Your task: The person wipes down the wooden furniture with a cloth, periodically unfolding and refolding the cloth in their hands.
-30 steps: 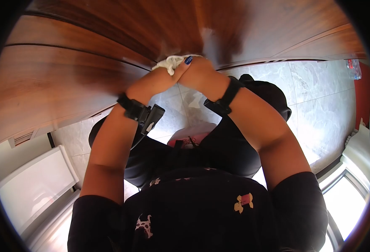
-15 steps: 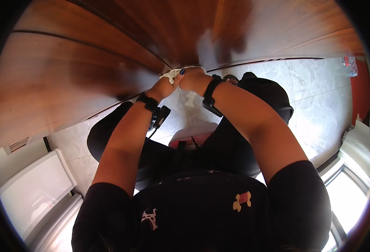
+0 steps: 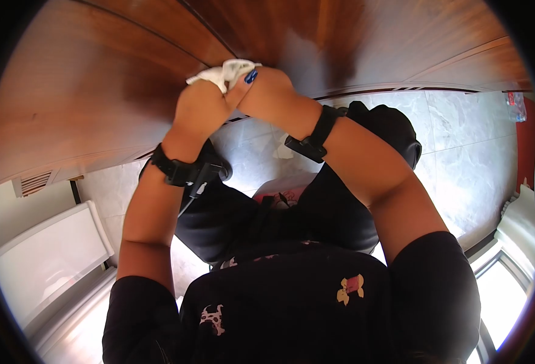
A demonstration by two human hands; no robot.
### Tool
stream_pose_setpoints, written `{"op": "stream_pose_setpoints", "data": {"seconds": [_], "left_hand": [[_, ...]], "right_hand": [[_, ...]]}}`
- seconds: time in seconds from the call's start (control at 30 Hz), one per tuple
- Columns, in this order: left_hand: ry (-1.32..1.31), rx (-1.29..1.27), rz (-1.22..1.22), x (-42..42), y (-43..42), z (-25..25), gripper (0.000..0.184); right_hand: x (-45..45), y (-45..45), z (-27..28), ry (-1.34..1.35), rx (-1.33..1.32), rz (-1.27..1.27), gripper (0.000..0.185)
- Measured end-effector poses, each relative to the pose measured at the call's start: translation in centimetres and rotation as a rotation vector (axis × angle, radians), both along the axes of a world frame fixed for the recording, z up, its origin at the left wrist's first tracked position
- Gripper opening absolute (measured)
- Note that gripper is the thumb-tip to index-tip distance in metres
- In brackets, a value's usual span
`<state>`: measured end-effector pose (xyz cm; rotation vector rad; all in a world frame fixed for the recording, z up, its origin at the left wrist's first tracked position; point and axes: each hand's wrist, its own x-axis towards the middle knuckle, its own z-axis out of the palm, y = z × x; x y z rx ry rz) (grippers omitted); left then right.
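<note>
A white cloth is bunched against the glossy brown wooden panel, close to a vertical seam. My left hand grips the cloth from the left, its thumb with a dark blue nail reaching across toward the other hand. Pressed up beside it, my right hand is curled over the cloth's right end. The fingertips of both hands are hidden behind the hands and the cloth. Black straps with small devices sit around both wrists.
Grey marble-look tiles cover the floor below the panel. A plastic bottle stands at the far right by a red surface. A white panel-like unit is at the lower left, near a vent grille. My bent knees are close beneath my arms.
Both hands have moved up and left along the wooden panel with the cloth, away from its bottom edge near the floor.
</note>
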<state>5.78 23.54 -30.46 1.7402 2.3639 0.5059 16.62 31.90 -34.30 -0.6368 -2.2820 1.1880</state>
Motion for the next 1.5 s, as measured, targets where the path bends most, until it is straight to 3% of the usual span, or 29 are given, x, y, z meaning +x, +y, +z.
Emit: {"op": "stream_pose_setpoints", "data": {"seconds": [0.07,0.1,0.13,0.23,0.3,0.43,0.5,0.67,0.77,0.9,0.93,1.0,1.13,1.2,1.33,1.43,1.5], "left_hand": [[0.047,-0.079,0.061,1.0,0.3,4.3,0.032],[0.047,0.191,-0.024,0.3,0.5,4.0,0.051],[0.038,0.182,-0.011,0.6,0.7,5.8,0.053],[0.050,-0.015,0.093,2.0,1.2,10.1,0.043],[0.030,-0.042,0.107,2.4,1.5,11.1,0.044],[0.036,-0.051,0.070,2.6,1.5,11.3,0.041],[-0.106,0.105,-0.044,2.8,1.6,10.9,0.036],[-0.128,0.079,-0.116,5.0,4.0,9.3,0.030],[-0.045,0.082,-0.251,7.5,6.7,8.4,0.034],[-0.072,0.269,-0.399,11.8,10.4,7.4,0.048],[-0.002,0.208,-0.418,12.8,11.5,7.1,0.053],[-0.164,0.279,-0.471,14.9,13.6,6.4,0.057],[-0.119,0.252,-0.524,18.1,16.1,6.1,0.057],[-0.040,0.159,-0.520,19.0,16.9,6.2,0.056],[-0.010,0.174,-0.522,19.2,17.1,6.1,0.055],[-0.063,0.136,-0.503,19.2,17.1,6.0,0.055],[-0.107,0.246,-0.540,18.8,17.0,5.8,0.051]], "right_hand": [[0.8,0.1,3.5,-0.049,0.072,0.002,0.017],[1.1,0.2,4.9,-0.058,0.170,-0.011,0.015],[0.7,0.5,5.5,-0.119,0.214,-0.049,0.015],[0.5,1.1,7.1,0.032,0.251,-0.113,0.017],[1.1,1.1,8.7,0.041,0.129,-0.072,0.018],[0.8,1.1,7.9,0.051,0.169,-0.099,0.018],[1.4,1.0,8.1,0.023,0.134,-0.103,0.016],[4.4,3.5,6.5,-0.016,0.180,-0.185,0.015],[7.6,5.7,5.7,0.077,0.264,-0.228,0.018],[12.0,9.0,4.8,0.028,0.277,-0.332,0.018],[13.0,10.2,3.6,0.174,0.268,-0.341,0.018],[15.2,12.1,2.2,0.072,0.328,-0.362,0.018],[18.0,14.7,1.5,0.016,0.400,-0.443,0.018],[18.8,15.7,1.8,0.138,0.324,-0.302,0.018],[19.0,15.8,1.6,0.216,0.269,-0.299,0.018],[19.1,16.2,1.7,0.107,0.385,-0.284,0.019],[19.0,16.1,2.3,0.123,0.487,-0.229,0.020]]}}
